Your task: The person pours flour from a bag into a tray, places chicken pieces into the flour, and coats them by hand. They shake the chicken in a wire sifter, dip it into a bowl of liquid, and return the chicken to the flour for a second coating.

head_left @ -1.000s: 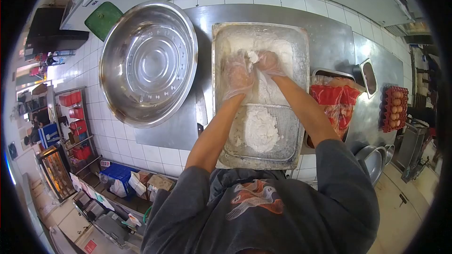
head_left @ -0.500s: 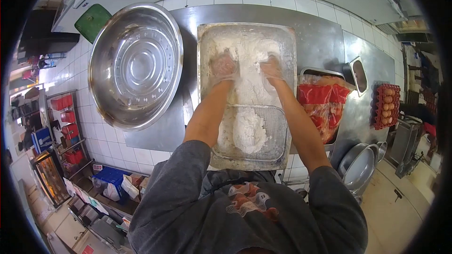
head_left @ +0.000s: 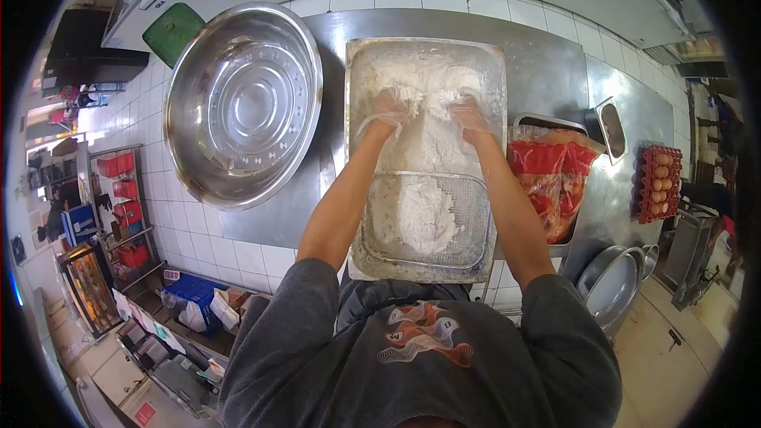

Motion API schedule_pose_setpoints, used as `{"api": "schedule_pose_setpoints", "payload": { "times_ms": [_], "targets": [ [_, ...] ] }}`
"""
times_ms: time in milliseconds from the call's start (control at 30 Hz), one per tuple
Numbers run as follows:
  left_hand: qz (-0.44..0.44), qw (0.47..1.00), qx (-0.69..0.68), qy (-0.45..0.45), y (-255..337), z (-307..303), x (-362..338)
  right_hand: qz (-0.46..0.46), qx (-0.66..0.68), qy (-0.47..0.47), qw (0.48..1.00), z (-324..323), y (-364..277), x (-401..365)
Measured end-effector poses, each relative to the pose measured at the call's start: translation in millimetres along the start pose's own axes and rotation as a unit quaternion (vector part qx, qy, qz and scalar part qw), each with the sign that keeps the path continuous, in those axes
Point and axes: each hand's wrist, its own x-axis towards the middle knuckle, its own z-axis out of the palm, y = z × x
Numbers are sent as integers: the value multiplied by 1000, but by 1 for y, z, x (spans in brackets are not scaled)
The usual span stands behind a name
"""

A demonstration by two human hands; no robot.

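My left hand [head_left: 391, 110], in a thin clear glove, is in the loose white flour [head_left: 428, 139] of a large metal tray [head_left: 354, 71]. Its fingers curl inward over a clump of flour, and white coats their tips. Facing it, my gloved right hand [head_left: 468, 113] also curls around a floury clump. A small gap separates the two hands. Whether anything lies inside the clumps is hidden by the flour. Across the near half of the tray rests a wire mesh basket [head_left: 473, 226], with a heap of flour [head_left: 426, 218] in it.
On the left is a big steel basin [head_left: 258, 107], with a green bin [head_left: 173, 34] behind it. To the right, a pan holds red plastic bags [head_left: 547, 165]. Beyond are a small metal container [head_left: 612, 128], an egg tray [head_left: 658, 182] and metal bowls [head_left: 609, 281].
Both hands have turned inward and come closer together, with floury clumps now at their fingers. The whole view has shifted slightly.
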Motion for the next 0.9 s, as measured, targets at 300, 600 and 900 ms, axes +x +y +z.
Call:
{"api": "schedule_pose_setpoints", "payload": {
  "times_ms": [300,600,900],
  "targets": [
    [-73,986,-145,-26,-42,32,19,233,246,3,941,-110,-154,-35],
    [-58,972,-203,-104,44,-3,0,234,229,-61,943,-79,-104,-20],
    [-55,985,-114,-117,44,-21,-25,251,254,9,934,-120,-175,-38]
  ]
}}
